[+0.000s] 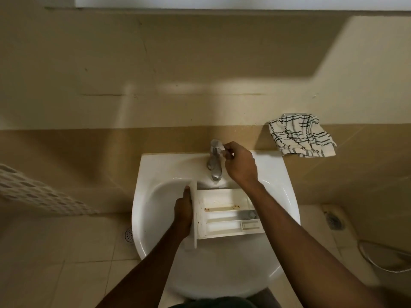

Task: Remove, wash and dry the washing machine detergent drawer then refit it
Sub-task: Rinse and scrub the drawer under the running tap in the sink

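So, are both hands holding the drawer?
No, only the left hand grips the drawer; the right hand pinches the top of the tap.

Detergent drawer (224, 213) in left hand (183, 211) over sink (155, 174), right hand (239, 163) on tap (214, 161).

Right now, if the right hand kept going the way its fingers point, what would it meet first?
The tap's top handle: the right hand points away and leftward, fingertips apparently pinching it, though contact is hard to judge from above. The left hand grips the detergent drawer.
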